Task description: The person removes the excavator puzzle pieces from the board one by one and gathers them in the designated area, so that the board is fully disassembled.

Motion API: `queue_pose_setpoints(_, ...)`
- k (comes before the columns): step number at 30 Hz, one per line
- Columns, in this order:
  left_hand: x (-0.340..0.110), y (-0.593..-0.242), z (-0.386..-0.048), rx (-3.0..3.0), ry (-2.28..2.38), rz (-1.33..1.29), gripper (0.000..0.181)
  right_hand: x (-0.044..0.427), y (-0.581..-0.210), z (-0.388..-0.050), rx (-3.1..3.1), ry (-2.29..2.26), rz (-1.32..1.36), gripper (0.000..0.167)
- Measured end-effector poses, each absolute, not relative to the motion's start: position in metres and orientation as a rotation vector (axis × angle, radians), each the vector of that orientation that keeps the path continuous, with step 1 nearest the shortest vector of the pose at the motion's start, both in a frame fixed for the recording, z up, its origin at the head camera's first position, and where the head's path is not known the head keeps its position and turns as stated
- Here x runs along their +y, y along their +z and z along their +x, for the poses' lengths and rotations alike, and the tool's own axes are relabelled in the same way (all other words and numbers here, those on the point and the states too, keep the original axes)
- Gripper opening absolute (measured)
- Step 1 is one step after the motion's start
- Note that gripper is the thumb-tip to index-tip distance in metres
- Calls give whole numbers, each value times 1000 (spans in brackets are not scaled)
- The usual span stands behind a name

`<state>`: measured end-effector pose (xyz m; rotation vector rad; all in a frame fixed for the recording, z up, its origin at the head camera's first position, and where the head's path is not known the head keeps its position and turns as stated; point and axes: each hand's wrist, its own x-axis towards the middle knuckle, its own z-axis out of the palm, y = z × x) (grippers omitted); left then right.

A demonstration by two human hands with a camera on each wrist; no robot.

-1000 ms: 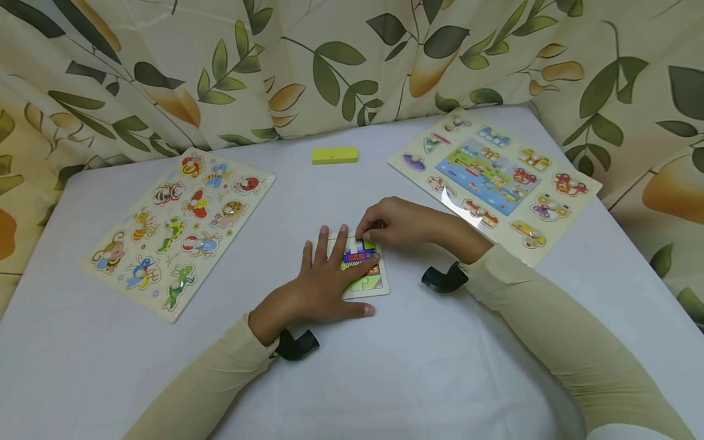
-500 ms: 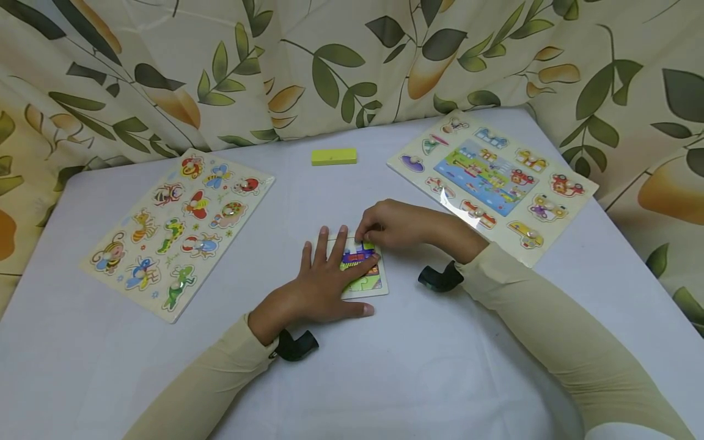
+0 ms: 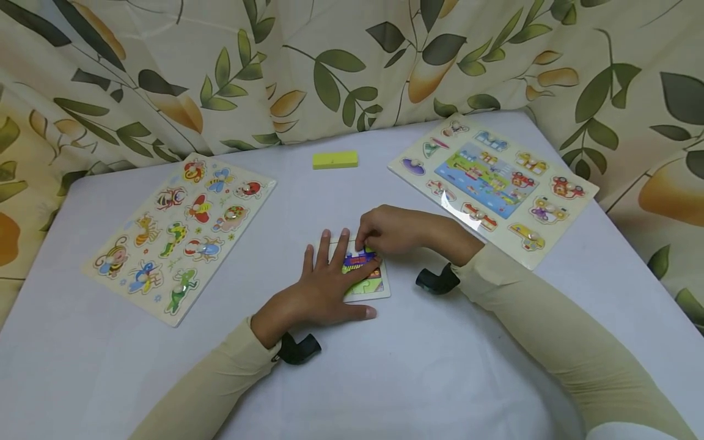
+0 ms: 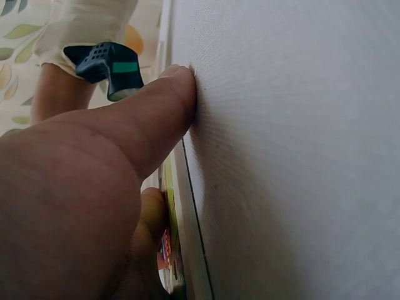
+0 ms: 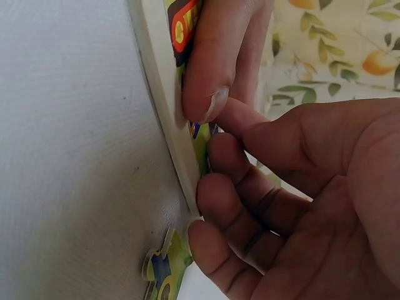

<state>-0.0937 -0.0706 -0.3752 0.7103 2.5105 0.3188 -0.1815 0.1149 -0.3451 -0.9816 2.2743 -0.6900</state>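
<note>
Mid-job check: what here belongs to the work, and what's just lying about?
In the job: jigsaw board; left hand, flat across it; right hand, at its far end; apparently the loose jigsaw piece nearby.
Lying about: insect board; vehicle board; yellow-green block.

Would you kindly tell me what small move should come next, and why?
Probably the right hand should pick up the loose piece next: it lies beside the puzzle, close to that hand, while the left hand lies spread across the puzzle, likely steadying it.
</note>
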Motion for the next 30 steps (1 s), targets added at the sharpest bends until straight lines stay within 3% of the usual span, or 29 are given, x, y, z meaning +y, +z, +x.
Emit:
queue_pose_setpoints(23,-72,-375,-93,2502,323,738,81,110,-345,-179,2299,-734,-1076,22)
queue_pose_setpoints(30,-72,-373,-92,2507,319,724,81,111,-347,-179,2346,-730,-996,23)
